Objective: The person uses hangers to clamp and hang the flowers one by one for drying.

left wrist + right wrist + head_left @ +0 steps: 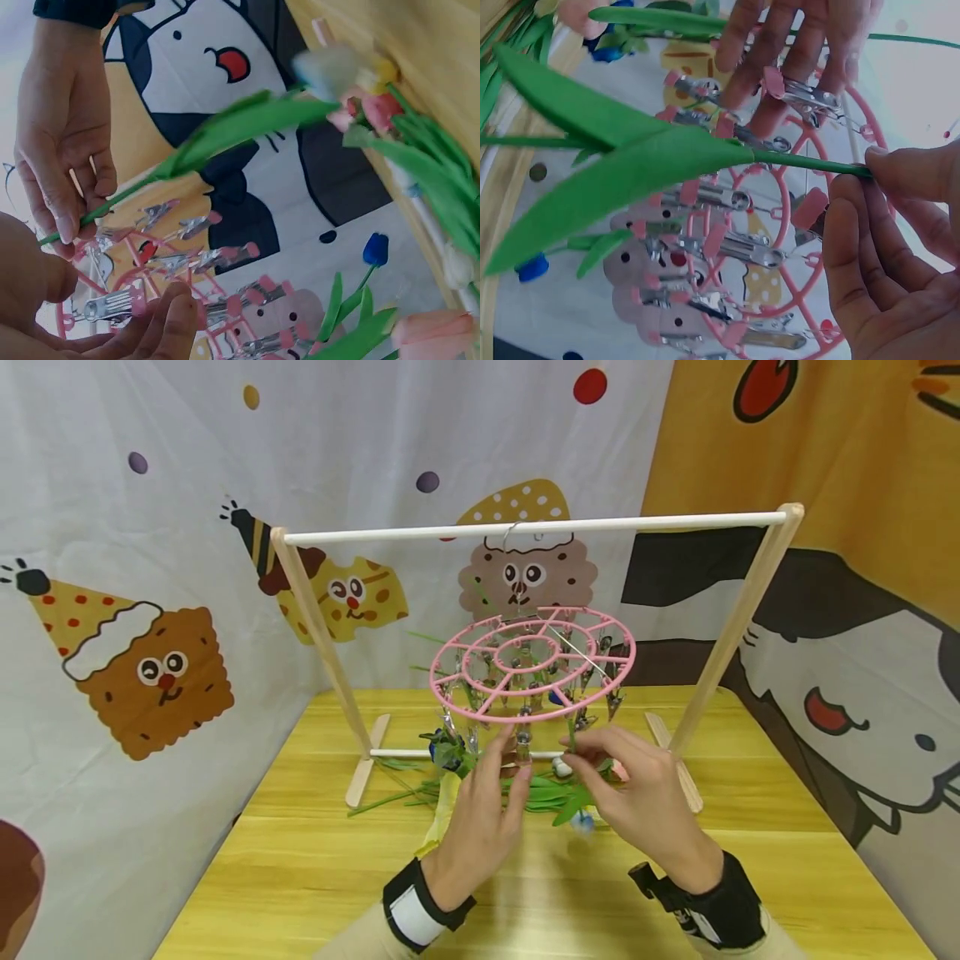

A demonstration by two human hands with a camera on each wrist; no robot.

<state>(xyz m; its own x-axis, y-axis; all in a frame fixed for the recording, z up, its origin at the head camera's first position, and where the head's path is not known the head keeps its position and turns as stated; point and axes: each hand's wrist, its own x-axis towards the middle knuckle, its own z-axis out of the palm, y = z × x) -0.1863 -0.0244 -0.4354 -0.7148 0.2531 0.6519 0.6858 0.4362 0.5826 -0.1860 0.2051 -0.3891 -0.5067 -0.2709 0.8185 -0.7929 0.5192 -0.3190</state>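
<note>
My right hand (645,793) pinches the green stem (810,161) of an artificial tulip between thumb and fingertips. The tulip hangs head down, its long leaves (607,180) below the hand and its pale bluish bloom (326,71) blurred. My left hand (480,810) is raised at the near edge of a round pink clip hanger (517,719). Its extended fingers lie against a metal clip (116,304) with pink tips, the thumb standing apart from it. Many similar clips dangle from the rings, and some have green stems among them.
The hanger is hooked over the white rod (420,532) of a wooden stand (731,635). Beneath it, artificial flowers with green stems (547,795) lie on the wooden table (315,860). A dark blue flower (444,750) is near the left hand. A cartoon-printed cloth (360,435) hangs behind.
</note>
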